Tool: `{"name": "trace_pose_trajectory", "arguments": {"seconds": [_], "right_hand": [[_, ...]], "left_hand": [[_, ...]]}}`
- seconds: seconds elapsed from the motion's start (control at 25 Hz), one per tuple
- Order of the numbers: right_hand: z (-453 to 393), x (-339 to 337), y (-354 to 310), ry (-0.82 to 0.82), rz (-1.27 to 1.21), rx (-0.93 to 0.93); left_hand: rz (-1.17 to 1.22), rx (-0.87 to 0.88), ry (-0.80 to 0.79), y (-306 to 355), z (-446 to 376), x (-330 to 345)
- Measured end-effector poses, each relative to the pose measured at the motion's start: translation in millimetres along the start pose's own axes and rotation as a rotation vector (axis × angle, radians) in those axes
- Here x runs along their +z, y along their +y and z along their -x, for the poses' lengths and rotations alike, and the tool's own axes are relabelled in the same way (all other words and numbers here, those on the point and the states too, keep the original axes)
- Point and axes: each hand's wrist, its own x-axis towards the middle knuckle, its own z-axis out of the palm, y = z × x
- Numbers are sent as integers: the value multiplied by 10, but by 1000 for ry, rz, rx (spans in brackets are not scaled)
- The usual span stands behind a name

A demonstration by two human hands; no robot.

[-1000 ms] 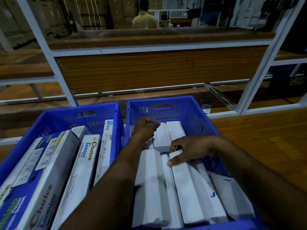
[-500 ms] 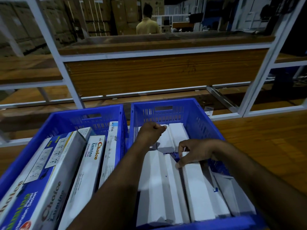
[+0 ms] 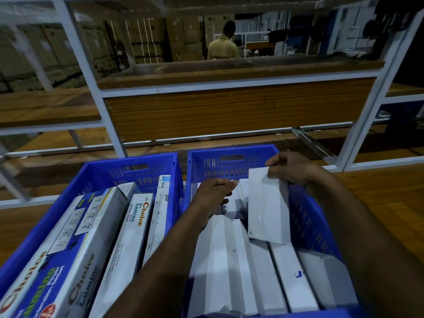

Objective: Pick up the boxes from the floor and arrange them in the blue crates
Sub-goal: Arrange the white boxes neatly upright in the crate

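Holding white boxes (image 3: 241, 267), right crate (image 3: 307, 216); right fingers (image 3: 275, 161) pinch one, left fingers (image 3: 226, 183) curled.

Dim warehouse interior. White-painted metal shelving frame (image 3: 91, 83) with brown wooden plank shelves (image 3: 229, 111) across the foreground, standing on polished wood-grain floor (image 3: 378, 203). Beyond, stacked brown cardboard cartons (image 3: 146, 40) against the far wall; a person in a yellow shirt (image 3: 223, 48) facing away.

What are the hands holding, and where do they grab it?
The right hand pinches a plain white box by its far top end, lifted above the others. The left hand rests on boxes, gripping nothing clearly.
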Motion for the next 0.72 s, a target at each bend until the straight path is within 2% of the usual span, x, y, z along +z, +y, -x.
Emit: {"name": "trace_pose_trajectory", "arguments": {"seconds": [0.2, 0.36, 0.48, 0.56, 0.64, 0.72], "right_hand": [[-199, 141, 47, 87, -531, 23], [-281, 439, 126, 115, -849, 38], [-239, 580, 165, 11, -1001, 104], [-250, 616, 255, -56, -1151, 186], [-248, 607, 328, -160, -1153, 223], [-223, 553, 378, -345, -1063, 275]], "left_hand": [[-36, -101, -158, -21, -6, -4], [99, -89, -173, -29, 15, -78], [146, -45, -104, -35, 38, -87], [80, 70, -23, -57, 10, -86], [-40, 241, 33, -93, -21, -101], [-249, 378, 109, -145, -103, -136]]}}
